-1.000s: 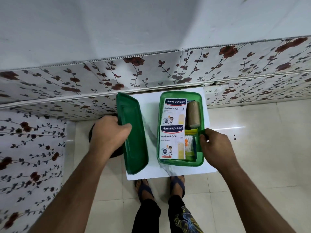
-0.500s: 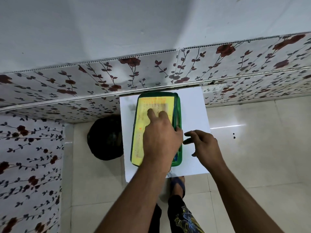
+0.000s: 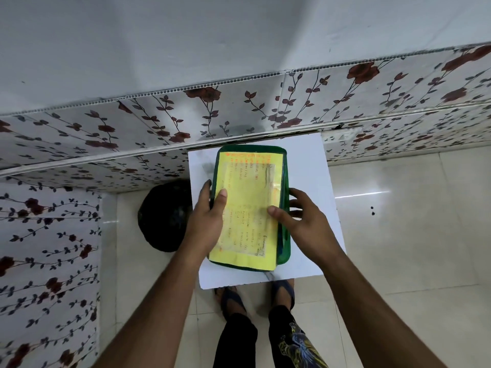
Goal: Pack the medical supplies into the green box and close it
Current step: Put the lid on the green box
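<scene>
1. Sitting on a white board [image 3: 305, 166], set against a floral-patterned wall panel [image 3: 239, 112]: the green box [image 3: 283, 208], with its lid [image 3: 251, 152] lying over the top.
2. Covering nearly the whole lid: a yellow label [image 3: 247, 208] with faint handwritten lines, too blurred to read.
3. Gripping the lid's left edge: the left hand [image 3: 206, 221], thumb pressing down on the label, fingers curling round the rim and partly hidden.
4. Gripping the box's right side: the right hand [image 3: 300, 219], thumb lying flat on the label, fingers spreading along the green side wall.
5. Showing along the right side, below the lid: a strip of the box's green wall, suggesting the lid is sitting slightly off to the left; impossible to tell whether it is snapped fully shut.
6. Hiding under the lid: the medical supplies, none of them visible.
7. Lying on the tiled floor [image 3: 398, 235], just left of the board: a dark rounded object [image 3: 164, 216], partly covered by the left forearm.
8. Showing below the board's near edge: two feet in sandals [image 3: 231, 298] and dark trousers [image 3: 239, 338].
</scene>
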`<state>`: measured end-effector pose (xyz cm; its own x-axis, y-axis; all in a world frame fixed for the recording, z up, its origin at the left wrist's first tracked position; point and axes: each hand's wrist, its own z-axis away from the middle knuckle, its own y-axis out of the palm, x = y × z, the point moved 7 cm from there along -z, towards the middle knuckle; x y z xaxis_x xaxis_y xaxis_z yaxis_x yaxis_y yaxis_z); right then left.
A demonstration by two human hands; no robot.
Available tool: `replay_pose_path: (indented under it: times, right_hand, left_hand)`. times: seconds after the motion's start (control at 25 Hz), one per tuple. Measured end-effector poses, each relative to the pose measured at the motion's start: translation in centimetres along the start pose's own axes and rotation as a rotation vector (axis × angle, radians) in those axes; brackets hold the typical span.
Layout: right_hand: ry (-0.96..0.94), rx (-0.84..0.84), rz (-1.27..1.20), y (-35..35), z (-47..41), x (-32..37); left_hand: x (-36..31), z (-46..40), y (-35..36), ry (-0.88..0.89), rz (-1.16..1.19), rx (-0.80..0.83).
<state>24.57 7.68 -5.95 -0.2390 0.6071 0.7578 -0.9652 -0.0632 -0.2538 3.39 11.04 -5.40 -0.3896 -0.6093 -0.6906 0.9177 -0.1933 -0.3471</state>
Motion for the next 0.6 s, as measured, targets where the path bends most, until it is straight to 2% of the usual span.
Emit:
replay_pose_path:
  times: [0.16,0.28,0.36,0.48,0.6]
  right_hand:
    - [0.031,-0.032,-0.037,0.1,-0.5,0.0]
    - [0.027,0.023,-0.011,-0.2,-0.8,0.3]
    - [0.025,0.031,0.006,-0.6,-1.5,0.9]
    - [0.039,-0.104,-0.145,-1.2,-4.6,2.8]
    - [0.045,-0.149,-0.27,-0.2,-8.0,4.7]
  left_hand:
    - [-0.7,0.7,1.7,0.054,0.089,0.033]
    - [-0.4,0.8,1.4,-0.024,0.151,-0.002]
    - [-1.4,-0.2,0.3,-0.01,0.132,-0.063]
    - [-4.5,-4.2,-0.2,0.081,0.194,-0.045]
    - [-5.6,-7.3,0.8,0.074,0.221,-0.013]
